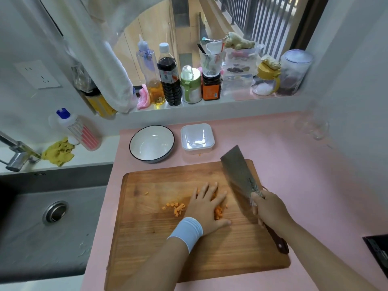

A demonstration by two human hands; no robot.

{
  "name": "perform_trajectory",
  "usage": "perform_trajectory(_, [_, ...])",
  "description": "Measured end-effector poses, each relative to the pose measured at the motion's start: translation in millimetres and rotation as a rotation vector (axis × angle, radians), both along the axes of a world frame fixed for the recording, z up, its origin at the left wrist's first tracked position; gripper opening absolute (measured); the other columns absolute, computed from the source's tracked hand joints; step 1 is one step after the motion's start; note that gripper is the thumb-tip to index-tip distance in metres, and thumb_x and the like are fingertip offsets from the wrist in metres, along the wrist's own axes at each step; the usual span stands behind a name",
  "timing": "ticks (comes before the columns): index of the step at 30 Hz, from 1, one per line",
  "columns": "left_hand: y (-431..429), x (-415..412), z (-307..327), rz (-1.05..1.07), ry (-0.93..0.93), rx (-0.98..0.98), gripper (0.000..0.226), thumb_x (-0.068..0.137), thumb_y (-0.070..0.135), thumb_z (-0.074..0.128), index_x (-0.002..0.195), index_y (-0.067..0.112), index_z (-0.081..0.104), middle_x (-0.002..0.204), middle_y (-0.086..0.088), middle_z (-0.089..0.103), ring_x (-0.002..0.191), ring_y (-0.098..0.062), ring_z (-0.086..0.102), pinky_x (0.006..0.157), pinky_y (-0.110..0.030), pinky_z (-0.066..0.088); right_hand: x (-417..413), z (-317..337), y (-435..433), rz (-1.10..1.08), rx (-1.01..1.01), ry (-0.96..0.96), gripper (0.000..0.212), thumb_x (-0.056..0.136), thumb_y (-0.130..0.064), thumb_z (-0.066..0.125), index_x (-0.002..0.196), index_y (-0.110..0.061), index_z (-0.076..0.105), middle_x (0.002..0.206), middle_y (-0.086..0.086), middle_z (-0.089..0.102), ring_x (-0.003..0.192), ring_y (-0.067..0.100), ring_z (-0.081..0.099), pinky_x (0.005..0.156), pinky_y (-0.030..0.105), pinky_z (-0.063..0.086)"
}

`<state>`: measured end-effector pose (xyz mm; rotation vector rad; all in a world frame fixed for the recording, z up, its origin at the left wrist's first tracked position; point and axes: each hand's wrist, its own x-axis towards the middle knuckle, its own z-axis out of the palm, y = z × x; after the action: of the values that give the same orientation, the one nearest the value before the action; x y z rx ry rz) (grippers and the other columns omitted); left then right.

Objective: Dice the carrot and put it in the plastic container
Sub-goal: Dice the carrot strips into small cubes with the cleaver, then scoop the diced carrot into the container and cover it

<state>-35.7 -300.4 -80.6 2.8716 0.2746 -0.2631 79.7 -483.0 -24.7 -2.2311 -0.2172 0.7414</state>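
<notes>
Small orange carrot dice [176,208] lie on the wooden cutting board [151,234], and more carrot pieces [218,213] sit partly hidden under my left hand [206,208]. That hand lies flat over them with straight, spread fingers. My right hand [270,211] grips the handle of a cleaver [241,175], whose blade is lifted off the board, tilted and pointing away to the right of my left hand. The square clear plastic container [197,138] stands behind the board and looks empty.
A white bowl with a dark rim [152,145] stands left of the container. A steel sink [52,213] and tap [16,156] are to the left. Bottles and jars [169,78] line the window sill behind. The board rests on a pink counter [304,175].
</notes>
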Motion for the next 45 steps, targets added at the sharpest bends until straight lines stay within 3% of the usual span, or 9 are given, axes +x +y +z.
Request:
perform_trajectory(4, [-3.6, -6.2, -12.0, -0.027, -0.162, 0.027, 0.061, 0.086, 0.063, 0.045, 0.139, 0.034, 0.049, 0.154, 0.005, 0.036, 0.144, -0.022, 0.026, 0.118, -0.047, 0.019, -10.7, -10.6, -17.6, -0.045, 0.043, 0.097, 0.027, 0.104, -0.029, 0.040, 0.095, -0.011, 0.058, 0.069, 0.012, 0.062, 0.041, 0.024, 0.054, 0.042, 0.030, 0.045])
perform_trajectory(8, [4.6, -23.8, -23.4, -0.024, -0.396, 0.013, 0.034, 0.087, 0.045, 0.053, 0.112, 0.030, 0.070, 0.127, 0.008, 0.061, 0.121, -0.018, 0.051, 0.098, -0.044, 0.046, -23.5, -25.8, -26.8, 0.008, 0.040, 0.133, 0.028, 0.102, -0.031, 0.043, 0.091, -0.014, 0.062, 0.060, 0.009, 0.059, 0.042, 0.025, 0.055, 0.042, 0.033, 0.047])
perform_trajectory(13, [25.2, -44.0, -17.2, 0.142, -0.513, -0.079, 0.042, 0.088, 0.043, 0.056, 0.127, 0.029, 0.060, 0.135, 0.004, 0.054, 0.122, -0.021, 0.049, 0.101, -0.041, 0.039, -26.2, -31.1, -11.3, 0.178, -0.056, -0.006, 0.025, 0.101, -0.038, 0.046, 0.099, -0.021, 0.065, 0.076, 0.003, 0.067, 0.057, 0.019, 0.062, 0.055, 0.032, 0.053])
perform_trajectory(16, [46.5, -47.9, -14.6, 0.428, -0.380, -0.001, 0.062, 0.087, 0.054, 0.041, 0.142, 0.027, 0.045, 0.152, -0.001, 0.038, 0.140, -0.026, 0.032, 0.113, -0.044, 0.025, -27.8, -37.1, 1.1, 0.285, -0.165, -0.210, 0.034, 0.099, -0.043, 0.051, 0.119, -0.018, 0.063, 0.107, 0.002, 0.068, 0.099, 0.023, 0.063, 0.085, 0.035, 0.049])
perform_trajectory(18, [57.3, -51.0, -16.0, 0.521, -0.222, -0.004, 0.077, 0.084, 0.064, 0.024, 0.150, 0.025, 0.032, 0.160, 0.000, 0.021, 0.148, -0.025, 0.014, 0.119, -0.046, 0.014, -28.0, -36.9, 8.6, 0.303, -0.188, -0.289, 0.038, 0.097, -0.044, 0.055, 0.122, -0.016, 0.061, 0.109, 0.005, 0.069, 0.103, 0.025, 0.062, 0.083, 0.033, 0.046])
perform_trajectory(24, [64.3, -43.8, -5.3, 0.416, -0.200, -0.133, 0.076, 0.085, 0.064, 0.021, 0.148, 0.025, 0.036, 0.157, 0.004, 0.027, 0.145, -0.019, 0.020, 0.120, -0.036, 0.015, -21.2, -34.4, 23.9, 0.521, -0.372, -0.466, 0.040, 0.093, -0.058, 0.051, 0.075, -0.023, 0.055, 0.072, -0.006, 0.056, 0.076, 0.016, 0.058, 0.066, 0.028, 0.041])
perform_trajectory(34, [104.8, 40.1, 29.8, 0.281, -0.194, -0.181, 0.051, 0.095, 0.037, 0.050, 0.143, 0.023, 0.041, 0.146, 0.000, 0.044, 0.135, -0.019, 0.035, 0.114, -0.035, 0.027, 27.9, -8.2, 90.4, 0.627, -0.435, -0.730, 0.039, 0.096, -0.053, 0.040, 0.105, -0.024, 0.064, 0.103, -0.003, 0.069, 0.097, 0.020, 0.063, 0.082, 0.032, 0.046])
perform_trajectory(38, [131.0, 73.8, 37.2, 0.274, -0.185, -0.148, 0.051, 0.094, 0.031, 0.051, 0.143, 0.019, 0.042, 0.147, -0.001, 0.041, 0.136, -0.021, 0.035, 0.114, -0.033, 0.027, 50.9, 9.5, 146.9, 0.618, -0.383, -0.746, 0.028, 0.100, -0.038, 0.044, 0.112, -0.019, 0.058, 0.112, 0.003, 0.059, 0.102, 0.027, 0.061, 0.074, 0.033, 0.042])
perform_trajectory(45, [181.9, 118.1, 32.8, 0.239, -0.172, -0.037, 0.045, 0.096, 0.015, 0.040, 0.141, 0.015, 0.042, 0.148, -0.003, 0.042, 0.128, -0.023, 0.041, 0.105, -0.032, 0.029, 88.8, -18.4, 239.5, 0.657, -0.365, -0.757, 0.054, 0.093, -0.035, 0.058, 0.141, -0.019, 0.041, 0.141, 0.006, 0.041, 0.128, 0.029, 0.041, 0.101, 0.038, 0.038])
